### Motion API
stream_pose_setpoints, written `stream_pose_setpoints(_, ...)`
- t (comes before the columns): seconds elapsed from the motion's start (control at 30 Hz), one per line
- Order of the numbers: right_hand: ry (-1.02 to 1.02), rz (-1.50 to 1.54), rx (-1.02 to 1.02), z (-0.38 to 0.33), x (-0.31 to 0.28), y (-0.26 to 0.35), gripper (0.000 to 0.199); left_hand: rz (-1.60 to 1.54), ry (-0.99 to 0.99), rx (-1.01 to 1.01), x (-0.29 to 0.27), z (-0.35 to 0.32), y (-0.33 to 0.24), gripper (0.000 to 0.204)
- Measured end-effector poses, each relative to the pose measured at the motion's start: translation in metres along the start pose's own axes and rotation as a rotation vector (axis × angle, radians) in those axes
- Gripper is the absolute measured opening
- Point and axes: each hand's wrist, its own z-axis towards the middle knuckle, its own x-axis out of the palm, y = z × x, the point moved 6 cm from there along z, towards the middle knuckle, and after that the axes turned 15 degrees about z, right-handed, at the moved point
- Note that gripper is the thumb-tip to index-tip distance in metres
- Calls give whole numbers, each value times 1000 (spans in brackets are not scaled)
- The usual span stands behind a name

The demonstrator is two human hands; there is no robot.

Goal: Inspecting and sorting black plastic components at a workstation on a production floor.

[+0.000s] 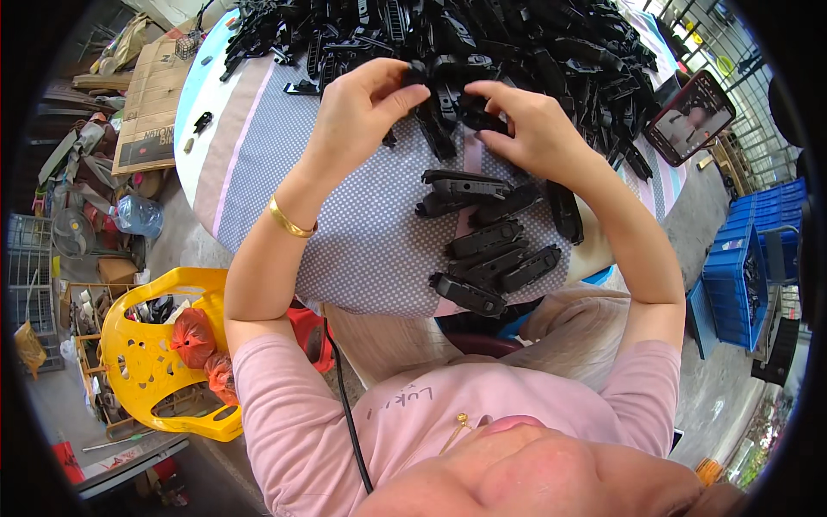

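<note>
Both hands are at the near edge of a large heap of black plastic parts [517, 43] on the table. My left hand [366, 108], with a gold bangle on its wrist, pinches a small dark plastic piece [415, 74] between thumb and fingers. To its right, my right hand [534, 125] has thumb and fingers closed round a black plastic part [476, 115], partly hidden by the fingers. Nearer to me lies a loose group of long black plastic housings [469, 185], several side by side and some overlapping.
The round table has a dotted cloth [353, 224]. A phone [691, 117] stands at its right edge. On the left is a yellow plastic chair [129, 362] with red bags [193, 338]; blue crates [736, 276] stand on the right. A black cable [345, 405] runs down beside me.
</note>
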Motion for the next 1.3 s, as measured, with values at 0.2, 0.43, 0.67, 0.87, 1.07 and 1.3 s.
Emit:
stream_pose_setpoints(0.2, -264, 709, 164, 7, -25, 13, 42, -608, 11, -214, 22, 1, 10, 25)
stream_pose_setpoints(0.43, -317, 438, 133, 7, -13, 17, 37, -1148, 180, -174, 43, -11, -14, 28)
stream_pose_setpoints(0.67, -407, 233, 74, 6, -20, 32, 45, -985, 16, 21, 46, -20, -31, 37)
stream_pose_setpoints(0.87, -405, 124, 50, 3, -21, 41, 51, -707, -89, 64, 37, -18, -27, 40)
stream_pose_setpoints(1.07, -286, -90, -154, 6, -16, 53, 51, -408, -64, -13, 22, -14, -27, 30)
stream_pose_setpoints(1.3, -97, 272, 193, 6, -12, 14, 49, -226, -43, 81, 12, -9, -21, 32)
